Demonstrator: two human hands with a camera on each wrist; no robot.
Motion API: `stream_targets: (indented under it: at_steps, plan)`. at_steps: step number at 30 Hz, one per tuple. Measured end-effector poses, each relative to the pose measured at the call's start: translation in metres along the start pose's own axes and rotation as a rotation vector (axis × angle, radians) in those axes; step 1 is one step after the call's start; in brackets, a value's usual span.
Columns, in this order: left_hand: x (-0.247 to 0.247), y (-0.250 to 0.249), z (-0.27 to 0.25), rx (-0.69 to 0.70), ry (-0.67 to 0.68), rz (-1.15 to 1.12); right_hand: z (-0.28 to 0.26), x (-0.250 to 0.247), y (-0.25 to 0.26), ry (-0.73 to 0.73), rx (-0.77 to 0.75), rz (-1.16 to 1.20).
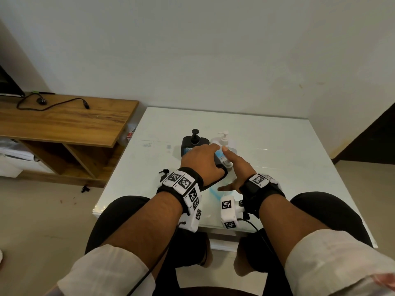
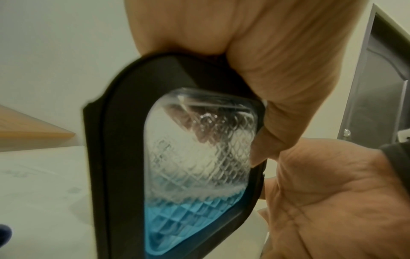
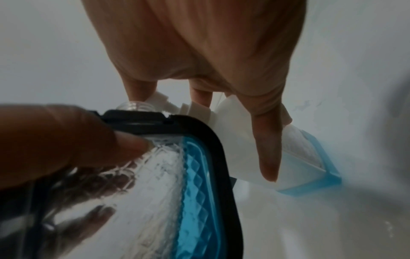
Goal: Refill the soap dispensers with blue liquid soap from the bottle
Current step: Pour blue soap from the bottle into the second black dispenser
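My left hand [image 1: 203, 161] grips a black-framed soap dispenser [image 2: 199, 166] with a clear diamond-patterned body, tilted over the white table [image 1: 277, 159]. A little blue soap [image 2: 195, 224] pools at its low end. Its clear threaded neck [image 3: 137, 105] is uncapped. Just behind it stands the white pump bottle [image 1: 223, 138] holding blue soap [image 3: 310, 184]. My right hand [image 1: 237, 167] reaches over this bottle with straight fingers, and the index finger [image 3: 266, 157] lies against its side. A second black dispenser [image 1: 193, 143] with its pump on stands at the back left.
A loose black pump head [image 1: 164, 173] lies on the table left of my left wrist. A wooden shelf unit [image 1: 64, 120] with a black cable stands to the left of the table. A wall is close behind the table.
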State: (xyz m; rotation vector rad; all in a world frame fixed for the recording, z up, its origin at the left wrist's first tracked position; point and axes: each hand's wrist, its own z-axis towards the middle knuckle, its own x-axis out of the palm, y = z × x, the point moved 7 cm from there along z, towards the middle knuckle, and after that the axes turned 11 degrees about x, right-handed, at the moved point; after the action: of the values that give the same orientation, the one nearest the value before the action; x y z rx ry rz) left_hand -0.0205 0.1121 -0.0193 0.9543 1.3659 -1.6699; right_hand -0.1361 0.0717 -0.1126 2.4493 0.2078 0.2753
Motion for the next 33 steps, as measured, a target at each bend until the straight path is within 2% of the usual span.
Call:
stream_targets:
  at_steps: [8,14,20,26,33]
  plan:
    - [0.0013,-0.0001,0.0003,0.003,0.011,0.001,0.0005,0.003,-0.0012,0.077,0.028,-0.018]
    - [0.0015,0.0014,-0.0006,-0.004,0.009,-0.017,-0.0023,-0.0007,0.0012,-0.014,-0.001,-0.006]
    - [0.0005,-0.0012,-0.0008,0.009,0.008,-0.005,-0.0047,0.0054,-0.003,0.068,0.03,-0.061]
    - [-0.0003,0.0006,-0.0015,-0.006,0.001,-0.018,-0.0014,-0.0009,0.0012,-0.03,-0.003,-0.003]
    - [0.0008,-0.0013,-0.0015,0.003,0.016,-0.013,-0.003,0.0036,-0.003,0.056,0.025,-0.027]
